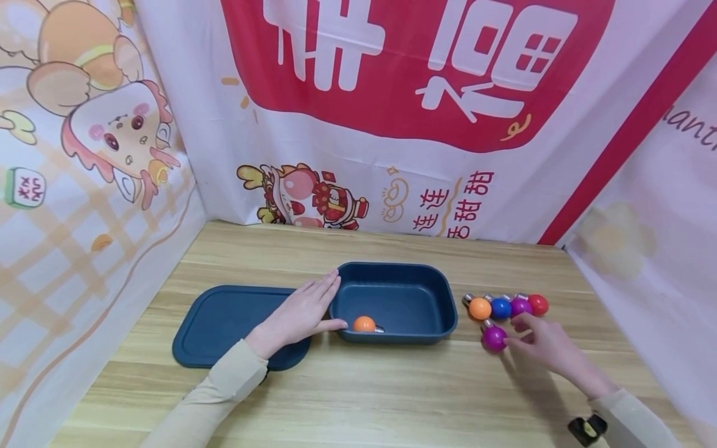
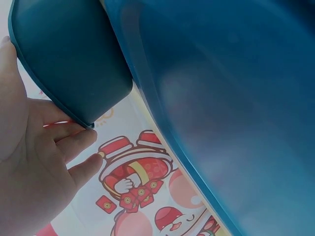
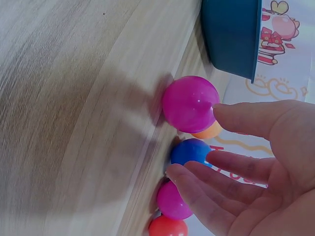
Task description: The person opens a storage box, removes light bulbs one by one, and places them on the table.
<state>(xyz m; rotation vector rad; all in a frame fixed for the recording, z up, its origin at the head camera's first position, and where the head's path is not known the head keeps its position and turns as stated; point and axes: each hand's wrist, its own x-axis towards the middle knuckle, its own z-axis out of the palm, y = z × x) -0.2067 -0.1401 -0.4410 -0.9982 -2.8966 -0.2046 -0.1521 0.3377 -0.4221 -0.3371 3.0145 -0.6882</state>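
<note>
A dark blue box (image 1: 394, 339) stands open on the table with one orange light bulb (image 1: 364, 324) inside. My left hand (image 1: 299, 311) rests against its left rim, fingers straight; the left wrist view shows the fingers (image 2: 74, 142) along the rim. Nearest my right hand (image 1: 540, 344) is a magenta light bulb (image 1: 495, 339), lying apart from a row. The thumb tip is at this bulb (image 3: 189, 104), while the other fingers stay spread away from it. Whether the thumb touches it I cannot tell.
Behind that bulb lies a row: an orange bulb (image 1: 480, 309), a blue bulb (image 1: 501, 308), another magenta bulb (image 1: 521, 306) and a red bulb (image 1: 538, 305). A flat dark blue lid (image 1: 224, 326) lies left of the box, partly under my left forearm. Printed cloth (image 1: 358, 143) hangs behind the table.
</note>
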